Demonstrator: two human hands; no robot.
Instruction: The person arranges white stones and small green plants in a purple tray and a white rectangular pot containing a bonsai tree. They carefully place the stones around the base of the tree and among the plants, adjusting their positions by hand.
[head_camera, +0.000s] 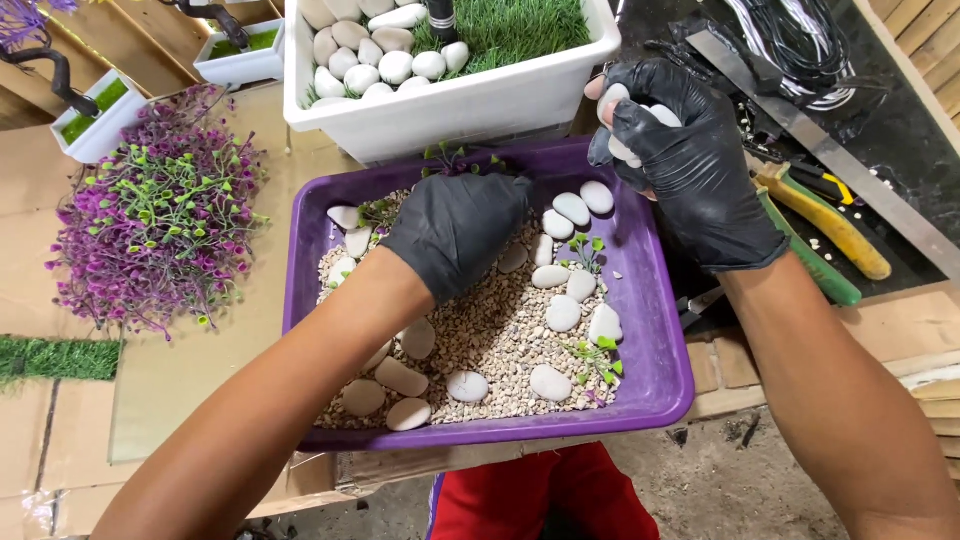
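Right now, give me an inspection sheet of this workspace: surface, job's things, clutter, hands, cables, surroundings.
Surface: cardboard-covered bench, dark mat on the right.
Job's things: purple plastic tray of fine gravel with smooth white pebbles and small green sprigs.
Clutter: yellow-handled pliers, green-handled tool, metal ruler.
Hands: black-gloved left hand presses into the gravel; black-gloved right hand holds white pebbles above the tray's far corner.
Cables: black and white coil at top right.
Surroundings: white planter with pebbles and fake grass, purple artificial foliage, small white pots.

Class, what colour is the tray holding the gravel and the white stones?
Purple: the tray, seen best in the head view.
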